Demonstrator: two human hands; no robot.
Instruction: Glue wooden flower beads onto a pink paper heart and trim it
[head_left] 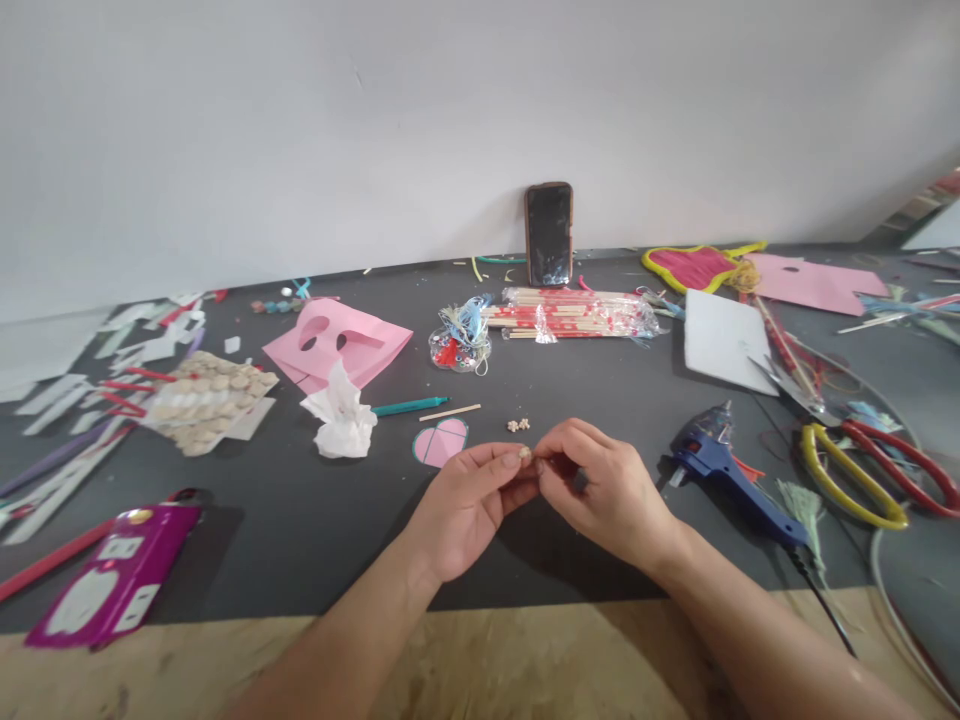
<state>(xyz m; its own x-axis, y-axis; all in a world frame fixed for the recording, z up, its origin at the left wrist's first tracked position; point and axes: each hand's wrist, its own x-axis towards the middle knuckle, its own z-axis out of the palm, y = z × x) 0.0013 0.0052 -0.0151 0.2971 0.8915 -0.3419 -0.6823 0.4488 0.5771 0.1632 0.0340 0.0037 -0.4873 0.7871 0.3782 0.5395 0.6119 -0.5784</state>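
Observation:
Between thumb and fingertip, my left hand point(465, 505) pinches a small beige piece point(525, 454). My right hand point(600, 485) meets it there, thumb and fingers pressed together at the piece's right side; what they hold, if anything, is too small to make out. Just beyond the fingertips lies a little cluster of similar beige pieces point(517, 425). A pink paper heart point(441, 442) with a dark outline and crossing lines lies left of my left hand. Past it are a thin wooden stick point(450, 411) and a teal marker point(411, 406).
At right lie a blue glue gun point(735, 480), its cord, and large scissors point(855, 450). A phone point(549, 235) leans on the wall behind bundled sticks point(577, 315). Leftward are crumpled tissue point(342, 415), folded pink paper point(360, 340) and a purple packet point(116, 575).

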